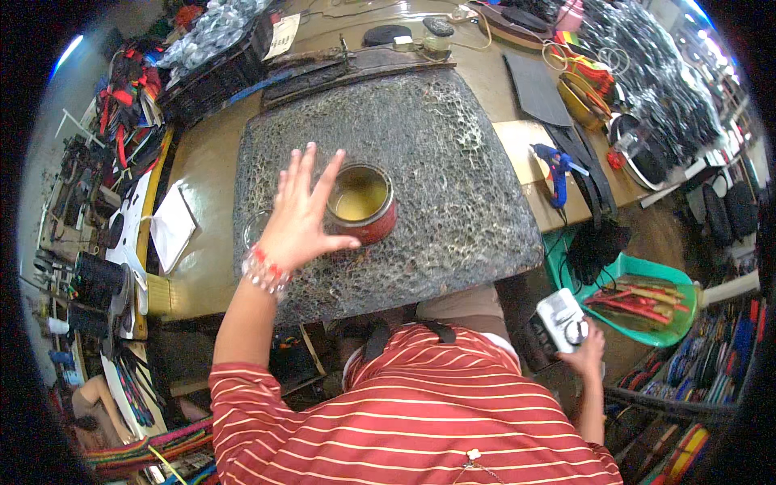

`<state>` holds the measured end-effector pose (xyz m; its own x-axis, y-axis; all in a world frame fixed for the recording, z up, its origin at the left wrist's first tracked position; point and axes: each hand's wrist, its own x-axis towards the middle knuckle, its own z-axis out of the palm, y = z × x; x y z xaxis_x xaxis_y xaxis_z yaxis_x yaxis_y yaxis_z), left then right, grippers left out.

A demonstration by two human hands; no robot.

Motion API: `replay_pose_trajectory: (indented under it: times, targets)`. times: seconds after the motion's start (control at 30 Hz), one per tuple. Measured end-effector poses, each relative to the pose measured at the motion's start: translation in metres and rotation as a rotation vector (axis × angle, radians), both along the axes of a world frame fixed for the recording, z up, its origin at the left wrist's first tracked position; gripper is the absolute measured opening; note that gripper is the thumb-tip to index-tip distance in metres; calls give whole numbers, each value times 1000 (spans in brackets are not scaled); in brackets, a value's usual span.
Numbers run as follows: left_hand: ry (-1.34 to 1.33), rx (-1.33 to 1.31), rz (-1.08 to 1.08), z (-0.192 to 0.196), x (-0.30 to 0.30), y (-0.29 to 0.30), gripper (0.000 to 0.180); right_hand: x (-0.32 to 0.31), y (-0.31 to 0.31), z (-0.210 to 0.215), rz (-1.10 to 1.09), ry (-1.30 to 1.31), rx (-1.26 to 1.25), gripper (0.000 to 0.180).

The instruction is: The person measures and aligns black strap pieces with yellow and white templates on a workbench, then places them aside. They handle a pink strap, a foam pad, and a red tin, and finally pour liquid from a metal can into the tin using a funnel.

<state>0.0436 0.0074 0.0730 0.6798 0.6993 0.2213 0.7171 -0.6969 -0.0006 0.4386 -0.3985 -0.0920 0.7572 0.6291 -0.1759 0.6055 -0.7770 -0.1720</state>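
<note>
My left hand point(303, 210), with a beaded bracelet at the wrist, is spread wide over the dark pitted slab point(428, 145). Its thumb reaches in front of a red can point(378, 228), and the fingers point away just left of the rim. Yellowish stuff shows inside the open can; whether the hand touches it I cannot tell. Low at the right, beside the table, my right hand point(586, 352) grips the near corner of a white and black boxy thing point(559, 317) with a round dark part. Its exact kind is unclear.
A blue glue gun point(558, 171) lies right of the slab. A green basin point(638, 263) with red strips stands below. White paper point(172, 226) lies at the left, a black crate point(218, 85) behind it. A dark flat bar point(347, 74) borders the slab's far edge.
</note>
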Motion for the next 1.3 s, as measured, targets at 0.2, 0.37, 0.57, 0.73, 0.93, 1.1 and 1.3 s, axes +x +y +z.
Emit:
replay_pose_trajectory:
  times: [0.2,0.37,0.57,0.73,0.93,1.1,1.3]
  targets:
    - [-509,-427,-240,-24,21,47,123,-55,32,211,453,-151,325,107]
    - [-575,-366,-236,-45,84,72,125,-99,103,350,779,-49,410,108]
    - [-957,-442,-279,-31,43,71,104,-140,194,386,1143,3,480,106]
    - [-1611,-314,-187,37,-78,13,62,-164,328,338,1781,297,540,109]
    - [-1632,54,-83,48,-114,-52,77,-197,412,289,1735,553,377,106]
    - [-978,247,-16,58,-91,-70,74,-190,415,294,1896,158,525,84]
    - [-449,293,58,81,-49,-65,80,-214,395,272,1719,-180,670,52]
